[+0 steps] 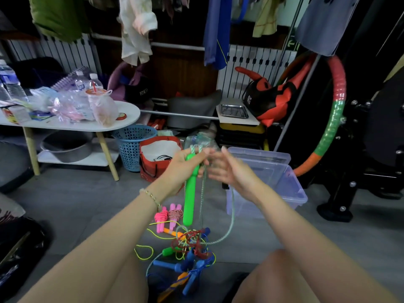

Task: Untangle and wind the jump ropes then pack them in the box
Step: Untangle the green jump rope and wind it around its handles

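My left hand [188,164] grips the top of a green jump rope handle [189,197], which hangs upright above the floor. Its pale green-white cord [229,226] loops over my fingers and trails down to the floor. My right hand [229,169] is blurred beside the left, fingers spread near the cord; whether it pinches the cord I cannot tell. A tangled pile of ropes [190,248] with blue, orange and green handles lies on the floor between my knees. Two wound pink-handled ropes [169,215] lie beside it. The clear plastic box [269,184] stands open to the right.
A white oval table [129,117] with bottles and bags stands left. A blue basket [133,145] and red bag [159,156] sit behind my hands. A hula hoop [334,119] and black exercise machine [360,160] stand at right. Clothes hang overhead.
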`<state>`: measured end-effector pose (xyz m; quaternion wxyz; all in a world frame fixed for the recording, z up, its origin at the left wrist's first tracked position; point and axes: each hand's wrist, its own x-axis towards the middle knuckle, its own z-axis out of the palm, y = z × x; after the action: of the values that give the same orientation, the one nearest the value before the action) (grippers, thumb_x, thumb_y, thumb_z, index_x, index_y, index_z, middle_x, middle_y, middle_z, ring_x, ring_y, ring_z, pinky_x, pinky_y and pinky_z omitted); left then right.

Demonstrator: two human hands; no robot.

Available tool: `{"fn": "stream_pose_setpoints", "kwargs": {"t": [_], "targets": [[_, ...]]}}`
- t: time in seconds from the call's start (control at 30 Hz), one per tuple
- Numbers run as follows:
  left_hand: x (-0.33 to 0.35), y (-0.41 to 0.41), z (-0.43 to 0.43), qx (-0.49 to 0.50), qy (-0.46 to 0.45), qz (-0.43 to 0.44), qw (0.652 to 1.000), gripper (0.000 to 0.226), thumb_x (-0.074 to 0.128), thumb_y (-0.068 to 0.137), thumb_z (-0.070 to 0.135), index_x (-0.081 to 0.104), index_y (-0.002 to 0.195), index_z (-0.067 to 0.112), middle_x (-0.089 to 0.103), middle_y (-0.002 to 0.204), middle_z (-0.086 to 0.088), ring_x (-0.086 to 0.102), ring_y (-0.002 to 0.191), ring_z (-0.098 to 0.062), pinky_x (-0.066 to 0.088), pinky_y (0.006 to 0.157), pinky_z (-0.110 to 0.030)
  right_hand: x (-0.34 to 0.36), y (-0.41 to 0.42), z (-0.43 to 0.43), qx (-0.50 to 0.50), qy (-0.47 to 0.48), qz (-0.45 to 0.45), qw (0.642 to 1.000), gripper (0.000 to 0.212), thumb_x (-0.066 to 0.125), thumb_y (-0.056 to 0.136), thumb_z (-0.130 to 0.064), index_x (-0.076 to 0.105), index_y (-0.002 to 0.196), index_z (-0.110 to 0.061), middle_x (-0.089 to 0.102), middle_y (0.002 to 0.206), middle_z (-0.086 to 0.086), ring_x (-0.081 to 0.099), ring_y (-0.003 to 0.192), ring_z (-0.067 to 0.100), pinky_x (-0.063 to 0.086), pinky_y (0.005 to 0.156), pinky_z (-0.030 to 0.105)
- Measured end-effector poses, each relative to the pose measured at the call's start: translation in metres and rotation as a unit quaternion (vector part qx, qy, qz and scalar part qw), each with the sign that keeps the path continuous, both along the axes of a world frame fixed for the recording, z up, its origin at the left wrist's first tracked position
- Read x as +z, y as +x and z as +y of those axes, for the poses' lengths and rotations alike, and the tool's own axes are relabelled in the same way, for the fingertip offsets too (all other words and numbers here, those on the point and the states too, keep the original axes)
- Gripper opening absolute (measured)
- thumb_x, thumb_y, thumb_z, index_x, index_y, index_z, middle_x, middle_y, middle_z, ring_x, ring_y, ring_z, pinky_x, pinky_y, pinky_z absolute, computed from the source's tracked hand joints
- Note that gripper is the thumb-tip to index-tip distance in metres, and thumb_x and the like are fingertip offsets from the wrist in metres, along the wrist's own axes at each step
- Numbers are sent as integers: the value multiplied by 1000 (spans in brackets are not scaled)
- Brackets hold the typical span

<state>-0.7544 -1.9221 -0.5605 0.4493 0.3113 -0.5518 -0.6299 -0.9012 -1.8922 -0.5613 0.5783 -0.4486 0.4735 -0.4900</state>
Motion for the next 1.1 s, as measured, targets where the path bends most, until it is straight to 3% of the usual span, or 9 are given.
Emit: {"fn": "stream_pose_setpoints", "kwargs": {"t": [0.13, 0.27, 0.43, 0.6, 0.7, 0.8, 0.87, 0.97, 1.1], "targets": [[23, 2, -14, 5, -3, 30, 1000, 15, 53, 96, 18, 67, 99, 13, 56, 63, 6, 43, 42, -5, 38, 41, -16, -30, 4, 21, 161, 16, 133, 978, 22, 50, 95, -15, 62, 113, -15, 69, 105, -1, 63, 101, 7, 46, 95, 22], [5, 11, -23, 21, 10, -52, 998, 20, 55, 94, 29, 68, 102, 15, 71, 86, 4, 44, 44, -5, 40, 43, -16, -15, 5, 16, 31, -32, 81, 996, 13, 54, 93, -9, 67, 93, -11, 73, 83, 1, 70, 76, 8, 56, 76, 21], [-43, 10, 6, -48, 12, -164, 985, 20, 56, 94, 24, 66, 106, 11, 64, 62, 8, 47, 43, -5, 43, 46, -18, 17, -1, 0, -88, -97, 30, 991, 15, 52, 94, -10, 65, 99, -5, 70, 90, 6, 70, 74, 7, 56, 68, 18], [-32, 6, 2, 4, -21, -106, 994, 13, 60, 91, 16, 67, 82, 13, 58, 60, -4, 46, 43, -8, 42, 45, -18, 8, 0, -3, -94, -74, 18, 993, 21, 44, 99, -15, 61, 112, -12, 66, 111, 8, 66, 92, 13, 54, 86, 28], [-6, 0, -7, 13, -1, -22, 1000, 14, 56, 93, 12, 65, 83, 12, 57, 63, -4, 44, 42, -6, 42, 42, -18, -12, -6, 5, 29, 1, 30, 999, 28, 39, 98, -10, 55, 120, -20, 62, 121, 5, 62, 101, 11, 44, 97, 29], [20, -8, -10, 9, 3, 26, 1000, 11, 55, 94, 12, 65, 89, 10, 66, 77, -1, 44, 43, -3, 41, 42, -16, -27, 1, 19, 140, 19, 145, 979, 25, 52, 94, -8, 59, 116, -17, 70, 101, -10, 63, 93, -5, 46, 83, 10], [25, -9, -13, 15, 15, 43, 999, 12, 53, 95, 15, 65, 91, 11, 67, 73, 5, 44, 44, -3, 41, 43, -14, -26, 6, 17, 94, -9, 148, 984, 17, 55, 92, -8, 65, 106, -11, 72, 84, -11, 66, 80, -4, 49, 76, 10], [7, -1, -17, 26, -8, -45, 999, 18, 50, 98, 23, 66, 95, 17, 67, 72, 9, 46, 44, -2, 42, 45, -15, -11, 0, 4, -43, -48, 79, 995, 24, 53, 94, -9, 61, 114, 2, 71, 88, 1, 68, 74, 4, 54, 78, 19], [-42, 8, 1, -53, -10, -210, 976, 16, 55, 94, 23, 62, 109, 21, 55, 46, 10, 48, 41, -4, 44, 47, -17, 14, -9, -7, -121, -102, 2, 987, 18, 52, 94, -9, 63, 107, -2, 70, 92, 6, 70, 76, 8, 56, 71, 18]]}}
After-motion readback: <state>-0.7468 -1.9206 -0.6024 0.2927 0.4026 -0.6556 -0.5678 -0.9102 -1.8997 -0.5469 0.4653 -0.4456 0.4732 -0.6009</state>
